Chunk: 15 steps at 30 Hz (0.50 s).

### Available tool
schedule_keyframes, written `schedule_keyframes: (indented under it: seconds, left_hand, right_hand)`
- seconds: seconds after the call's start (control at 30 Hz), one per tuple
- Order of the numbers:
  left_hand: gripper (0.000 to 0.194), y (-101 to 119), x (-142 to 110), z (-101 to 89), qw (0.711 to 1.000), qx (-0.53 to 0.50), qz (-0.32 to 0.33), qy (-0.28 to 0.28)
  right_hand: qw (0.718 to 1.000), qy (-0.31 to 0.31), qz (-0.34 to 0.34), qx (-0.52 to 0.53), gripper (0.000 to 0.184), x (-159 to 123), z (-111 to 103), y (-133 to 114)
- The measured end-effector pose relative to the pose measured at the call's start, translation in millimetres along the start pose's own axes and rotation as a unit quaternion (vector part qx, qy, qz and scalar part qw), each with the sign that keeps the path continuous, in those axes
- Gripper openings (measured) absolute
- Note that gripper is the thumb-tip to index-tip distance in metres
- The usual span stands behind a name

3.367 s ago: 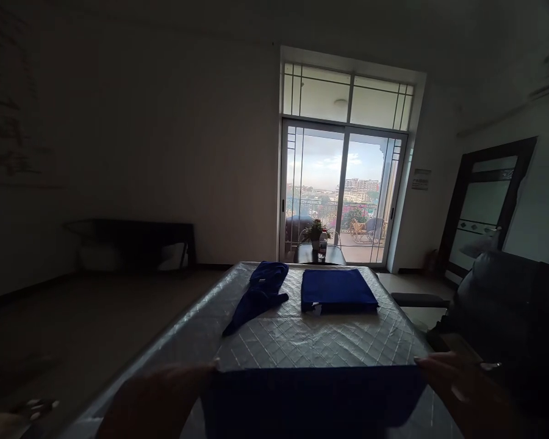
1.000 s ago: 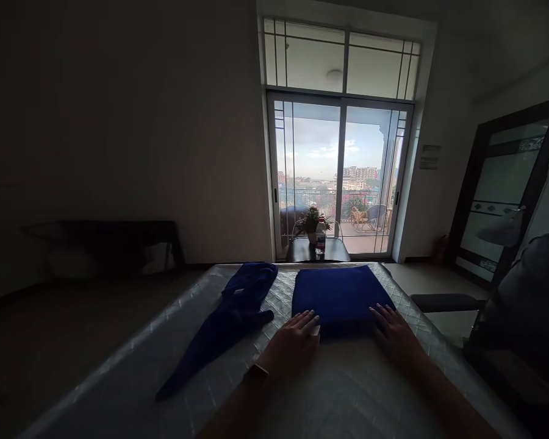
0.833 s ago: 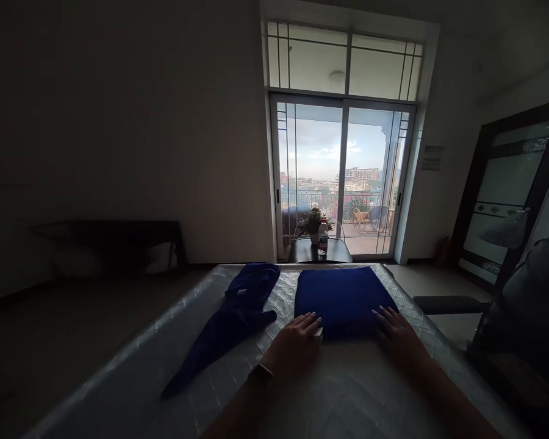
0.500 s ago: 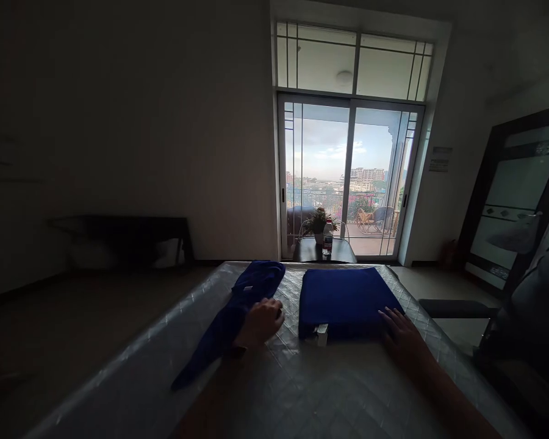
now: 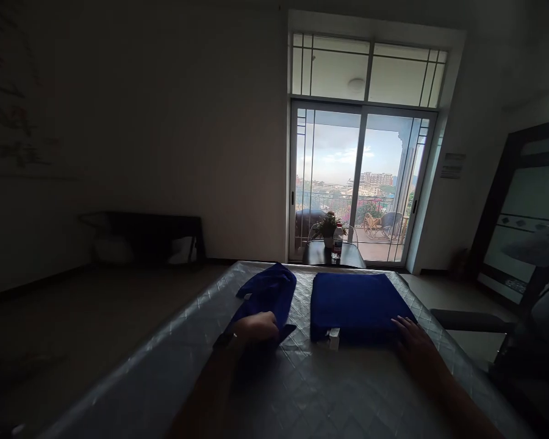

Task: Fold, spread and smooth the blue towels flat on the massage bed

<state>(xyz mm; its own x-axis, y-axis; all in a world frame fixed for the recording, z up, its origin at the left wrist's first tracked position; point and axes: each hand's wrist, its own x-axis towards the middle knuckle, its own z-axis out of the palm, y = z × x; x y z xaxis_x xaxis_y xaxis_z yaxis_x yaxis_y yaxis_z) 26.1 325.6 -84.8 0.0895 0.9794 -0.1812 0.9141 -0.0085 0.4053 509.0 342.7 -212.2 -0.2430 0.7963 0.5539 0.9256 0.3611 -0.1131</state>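
A stack of folded blue cloth [image 5: 354,305] lies on the quilted grey surface [image 5: 320,390], with a small white tag at its near edge. My right hand [image 5: 414,344] rests flat, fingers stretched out, against the stack's near right corner. To the left lies a crumpled blue cloth [image 5: 268,296]. My left hand [image 5: 254,326] is closed on the near part of that crumpled cloth, wrist toward me.
Beyond the surface stands a small dark table [image 5: 333,253] with a potted plant and a bottle, in front of a sliding glass door [image 5: 361,183]. A dark bench [image 5: 141,238] stands along the left wall. A dark padded seat [image 5: 535,341] is at the right.
My left hand left the folded stack, moved left and closed on the crumpled cloth, whose long tail has gathered in. My right hand stays at the stack's corner. The view has shifted left.
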Motion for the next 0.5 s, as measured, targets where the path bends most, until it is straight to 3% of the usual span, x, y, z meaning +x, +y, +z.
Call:
schedule_keyframes:
  seconds: [0.2, 0.27, 0.37, 0.43, 0.5]
  left_hand:
    - [0.027, 47, -56, -34.0, 0.98, -0.091, 0.147, -0.101]
    - [0.022, 63, -74, -41.7, 0.966, -0.114, 0.194, -0.124]
    - [0.018, 82, -91, -43.5, 0.945, -0.158, 0.255, -0.128]
    - [0.022, 94, -96, -38.1, 0.934, -0.202, 0.275, -0.104]
    - [0.027, 106, -100, -30.1, 0.925, -0.249, 0.279, -0.066]
  right_hand:
    - [1.0, 0.02, -0.012, 0.007, 0.051, 2, -5, 0]
    - [0.999, 0.029, -0.03, 0.028, 0.045, 7, -17, -16]
    - [0.992, -0.01, -0.035, 0.122, 0.042, 12, -44, -65]
    - [0.961, -0.096, -0.021, 0.257, 0.048, 9, -62, -110]
    - [0.878, -0.203, -0.027, 0.432, 0.062, 1, -75, -154]
